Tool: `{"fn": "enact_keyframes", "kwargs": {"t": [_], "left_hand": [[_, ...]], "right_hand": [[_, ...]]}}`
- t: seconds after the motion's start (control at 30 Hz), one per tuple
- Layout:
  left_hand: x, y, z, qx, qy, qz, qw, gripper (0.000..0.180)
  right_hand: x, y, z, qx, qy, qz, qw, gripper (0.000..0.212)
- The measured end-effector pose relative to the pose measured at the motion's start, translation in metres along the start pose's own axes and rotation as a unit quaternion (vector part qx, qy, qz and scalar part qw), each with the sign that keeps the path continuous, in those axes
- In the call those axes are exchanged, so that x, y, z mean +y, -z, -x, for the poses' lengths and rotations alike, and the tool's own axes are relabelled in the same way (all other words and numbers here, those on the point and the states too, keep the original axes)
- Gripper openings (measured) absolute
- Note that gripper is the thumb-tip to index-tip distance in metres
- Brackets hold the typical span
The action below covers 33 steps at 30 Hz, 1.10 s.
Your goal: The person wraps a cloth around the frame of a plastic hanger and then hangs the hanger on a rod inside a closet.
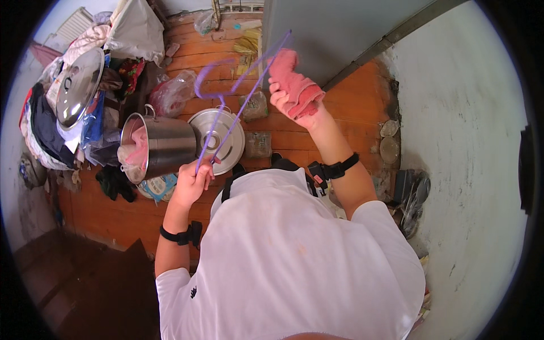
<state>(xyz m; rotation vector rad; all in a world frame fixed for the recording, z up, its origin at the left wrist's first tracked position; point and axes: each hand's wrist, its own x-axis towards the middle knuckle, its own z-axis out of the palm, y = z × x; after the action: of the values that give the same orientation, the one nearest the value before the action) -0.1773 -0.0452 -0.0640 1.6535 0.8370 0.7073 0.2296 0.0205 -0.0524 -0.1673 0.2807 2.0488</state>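
My left hand [194, 180] is closed around one end of a purple clothes hanger [247, 103], which slants up and away to the right, its hook toward the left. Raised farther out, my right hand [309, 117] grips a bunched pinkish-red cloth [297, 88], possibly a small towel. The cloth's upper end lies beside the hanger's far end; whether they touch, I cannot tell. Below the hanger stands a tall steel pot [175, 141], tipped toward the left in view, with pink cloth [136, 148] inside. A round metal lid [232, 136] is next to the pot.
Heaped clothes [48, 127] fill the left side, with another shiny lid [79, 88] leaning on them. A grey door-like panel [340, 34] rises ahead, and a pale wall [459, 141] bounds the right. Clear plastic bags [173, 93] lie on the orange wooden floor [354, 102].
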Motion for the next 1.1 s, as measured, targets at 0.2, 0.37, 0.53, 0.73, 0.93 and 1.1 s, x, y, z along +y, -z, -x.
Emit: {"fn": "enact_keyframes", "kwargs": {"t": [0.2,0.37,0.53,0.73,0.93,1.1], "left_hand": [[0.007,-0.043,-0.021,0.040,0.003,0.057,0.998,0.054],[0.026,-0.067,-0.011,0.129,-0.002,0.133,0.983,0.051],[0.027,-0.101,-0.002,0.168,0.014,0.146,0.975,0.047],[0.011,-0.130,-0.008,0.151,0.037,0.164,0.974,0.046],[0.030,-0.133,0.010,0.121,0.107,0.140,0.977,0.046],[0.013,-0.148,-0.009,0.109,0.074,0.135,0.982,0.048]], "right_hand": [[0.024,0.021,-0.008,0.004,-0.139,0.169,0.976,0.043],[-0.047,0.022,0.002,0.044,-0.022,0.094,0.994,0.040],[-0.067,0.018,-0.012,0.082,0.108,0.187,0.973,0.041],[-0.024,0.035,-0.003,0.096,-0.038,0.312,0.944,0.045],[-0.117,0.037,-0.002,0.018,0.001,0.179,0.984,0.037],[-0.050,0.040,0.015,0.132,-0.004,0.323,0.937,0.033]]}}
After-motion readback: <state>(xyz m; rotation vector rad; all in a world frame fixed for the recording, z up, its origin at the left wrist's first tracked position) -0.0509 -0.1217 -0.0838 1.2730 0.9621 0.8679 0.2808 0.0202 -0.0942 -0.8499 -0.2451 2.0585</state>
